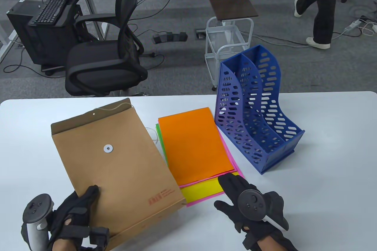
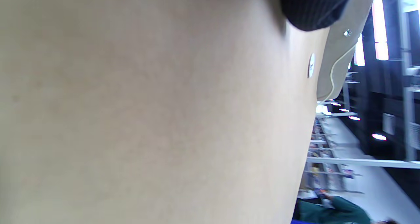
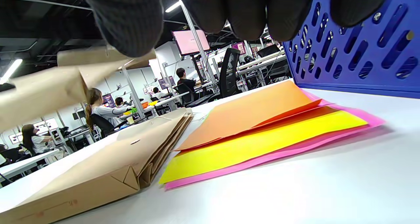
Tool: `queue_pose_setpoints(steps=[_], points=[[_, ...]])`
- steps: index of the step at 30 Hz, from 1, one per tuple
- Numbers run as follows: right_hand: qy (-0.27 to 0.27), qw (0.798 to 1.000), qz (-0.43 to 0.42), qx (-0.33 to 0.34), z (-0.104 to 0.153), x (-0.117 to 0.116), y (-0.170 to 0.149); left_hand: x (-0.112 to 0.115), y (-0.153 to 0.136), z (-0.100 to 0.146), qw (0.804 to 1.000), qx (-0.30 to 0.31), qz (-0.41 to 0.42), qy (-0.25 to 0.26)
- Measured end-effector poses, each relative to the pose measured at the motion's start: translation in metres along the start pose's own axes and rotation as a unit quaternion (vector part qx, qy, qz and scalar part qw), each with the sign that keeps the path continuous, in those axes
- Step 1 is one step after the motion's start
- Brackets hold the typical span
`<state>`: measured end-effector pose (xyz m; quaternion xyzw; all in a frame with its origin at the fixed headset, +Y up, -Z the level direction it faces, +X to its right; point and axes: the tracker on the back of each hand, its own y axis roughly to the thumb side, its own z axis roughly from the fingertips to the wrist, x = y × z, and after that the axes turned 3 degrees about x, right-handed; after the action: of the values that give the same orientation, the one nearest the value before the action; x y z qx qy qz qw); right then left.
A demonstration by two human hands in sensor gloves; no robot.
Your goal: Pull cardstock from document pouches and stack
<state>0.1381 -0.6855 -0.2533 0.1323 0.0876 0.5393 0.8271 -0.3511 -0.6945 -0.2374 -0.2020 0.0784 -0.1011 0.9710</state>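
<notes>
My left hand point(image 1: 85, 204) grips the near left corner of a brown kraft document pouch point(image 1: 115, 159), thumb on top, and holds it tilted above the table. The pouch fills the left wrist view point(image 2: 147, 105), its flap open, with a fingertip point(image 2: 311, 7) on it. A stack of cardstock point(image 1: 194, 145), orange on top over yellow, pink and green, lies mid-table. My right hand point(image 1: 232, 192) is open and holds nothing, fingers spread just over the stack's near right corner. In the right wrist view, more brown pouches point(image 3: 98, 171) lie flat left of the cardstock point(image 3: 262, 128).
A blue perforated two-slot file holder point(image 1: 259, 115) stands right of the cardstock, close to its far corner; it also shows in the right wrist view point(image 3: 354, 53). The white table point(image 1: 324, 189) reaches to the right. A black office chair point(image 1: 112, 56) stands beyond the far edge.
</notes>
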Motion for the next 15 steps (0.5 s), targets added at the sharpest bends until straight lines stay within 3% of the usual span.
queue_pose_setpoints(steps=[10,15], points=[[0.003,1.000,-0.007,-0.004,-0.001,0.000,-0.003,-0.002,-0.031,-0.026,0.986,-0.122,-0.089,0.070],[0.014,1.000,-0.008,-0.006,-0.002,-0.003,-0.004,-0.014,-0.028,-0.023,0.944,-0.154,-0.231,0.178]])
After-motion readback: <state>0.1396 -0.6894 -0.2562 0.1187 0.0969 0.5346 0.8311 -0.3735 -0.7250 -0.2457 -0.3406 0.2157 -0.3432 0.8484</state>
